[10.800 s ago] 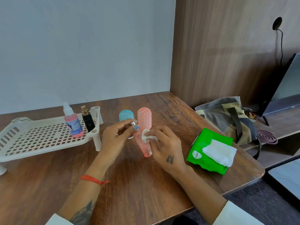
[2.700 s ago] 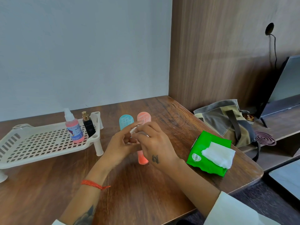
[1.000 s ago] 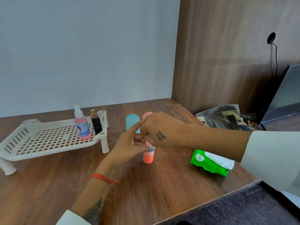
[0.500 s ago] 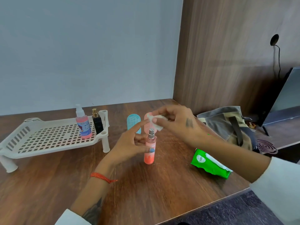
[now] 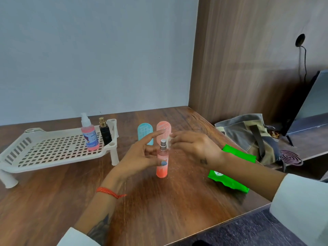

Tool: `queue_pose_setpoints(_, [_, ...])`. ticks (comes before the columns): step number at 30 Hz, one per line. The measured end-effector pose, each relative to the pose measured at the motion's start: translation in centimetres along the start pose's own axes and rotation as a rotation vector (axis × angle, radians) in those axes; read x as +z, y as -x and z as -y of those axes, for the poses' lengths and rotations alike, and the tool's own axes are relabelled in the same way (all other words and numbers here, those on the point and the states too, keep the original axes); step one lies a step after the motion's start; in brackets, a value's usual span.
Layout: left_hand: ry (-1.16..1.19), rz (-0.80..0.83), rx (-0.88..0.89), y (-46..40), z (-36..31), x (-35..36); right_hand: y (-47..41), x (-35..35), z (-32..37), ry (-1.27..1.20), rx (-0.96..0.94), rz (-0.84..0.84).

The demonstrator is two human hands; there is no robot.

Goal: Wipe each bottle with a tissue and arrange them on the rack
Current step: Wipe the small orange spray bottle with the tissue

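A small orange spray bottle (image 5: 161,167) with a bare silver nozzle stands upright on the wooden table (image 5: 159,213). My left hand (image 5: 140,157) grips its body, thumb on the front, index finger stretched out. My right hand (image 5: 193,148) pinches a small white tissue (image 5: 169,139) against the nozzle. Just behind stand a blue capsule-shaped bottle (image 5: 145,133) and a pink one (image 5: 164,129). The white perforated rack (image 5: 53,163) at the left carries a pink spray bottle (image 5: 89,137) and a black perfume bottle (image 5: 105,134) at its right end.
A green tissue pack (image 5: 229,176) lies under my right forearm near the table's right edge. Beyond that edge sit a grey-olive bag (image 5: 245,134), a mosquito coil (image 5: 291,157) and a dark screen (image 5: 314,103). A wood-panelled wall rises on the right.
My right hand has come down from above the bottle and now holds the tissue against the nozzle. My left hand keeps its grip on the standing bottle.
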State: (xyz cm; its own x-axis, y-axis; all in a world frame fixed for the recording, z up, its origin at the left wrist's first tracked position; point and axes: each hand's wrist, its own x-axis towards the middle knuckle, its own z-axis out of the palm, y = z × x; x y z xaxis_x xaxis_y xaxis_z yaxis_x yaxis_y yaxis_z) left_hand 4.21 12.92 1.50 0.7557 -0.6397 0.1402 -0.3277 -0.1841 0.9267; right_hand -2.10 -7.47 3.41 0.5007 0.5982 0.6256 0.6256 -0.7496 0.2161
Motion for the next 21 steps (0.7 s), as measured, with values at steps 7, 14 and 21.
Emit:
queue_pose_setpoints(7, [-0.013, 0.007, -0.002, 0.1, -0.2, 0.0, -2.5, -0.5, 1.6, -0.509, 0.774, -0.085])
queue_pose_setpoints(14, [-0.059, 0.004, 0.011, 0.0, -0.2, 0.0, -3.2, -1.0, 2.7, -0.928, 1.137, 0.057])
queue_pose_setpoints(21, [-0.066, -0.017, 0.008, 0.1, -0.2, 0.1, -3.2, -2.3, 4.1, -1.263, 1.153, 0.076])
